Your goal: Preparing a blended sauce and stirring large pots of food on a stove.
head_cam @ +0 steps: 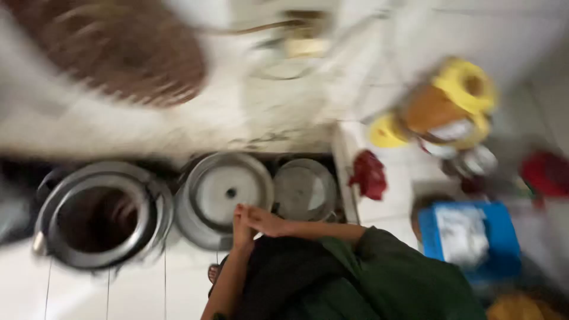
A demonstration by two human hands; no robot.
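Observation:
The whole view is motion-blurred. My left hand (240,228) reaches up from below with its fingers held together. My right hand (265,221) comes in from the right on a green-sleeved arm and presses against the left hand. Both meet over the near rim of a steel pot with a knobbed lid (220,178). The blur hides whether anything lies between the hands. A large open steel pot (64,237) stands to the left, and a smaller steel vessel (305,189) to the right of the lidded one.
A red cloth (368,173) lies on a white ledge to the right. Behind it are yellow-lidded containers (459,98). A blue box (501,237) with something white inside sits at the right, a brown woven tray (118,50) at top left, and a red object (546,173) at the far right.

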